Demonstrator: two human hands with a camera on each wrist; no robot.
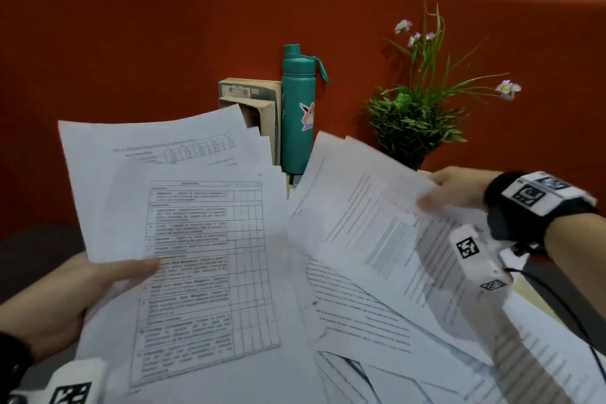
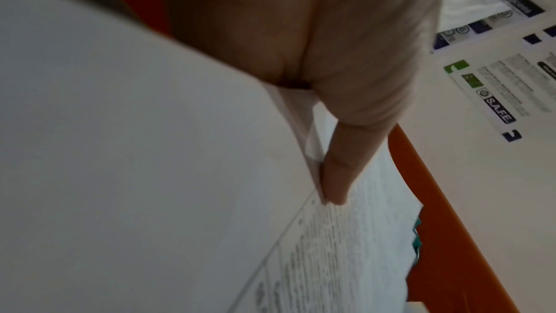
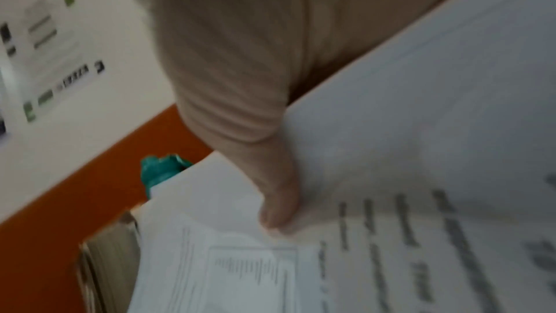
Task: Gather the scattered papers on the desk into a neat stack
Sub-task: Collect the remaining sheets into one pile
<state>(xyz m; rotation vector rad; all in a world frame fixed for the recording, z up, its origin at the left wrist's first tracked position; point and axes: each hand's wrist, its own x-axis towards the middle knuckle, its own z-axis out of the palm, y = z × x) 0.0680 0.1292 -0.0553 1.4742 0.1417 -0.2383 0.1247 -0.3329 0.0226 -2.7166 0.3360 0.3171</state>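
Left hand pinches fanned white printed sheets left of tall teal metal bottle — right hand pinches second sheaf, fingers curled.

Your head view is dim and flat, soft all over; the orange partition bows at the top edge from the wide lens. Print on the papers smears, legible only as lines. The right hand casts a soft grey shadow onto the sheets below it. Your left wrist view is dark, the left hand close and out of focus. Right wrist view is heavily motion-blurred; the wall poster is unreadable.
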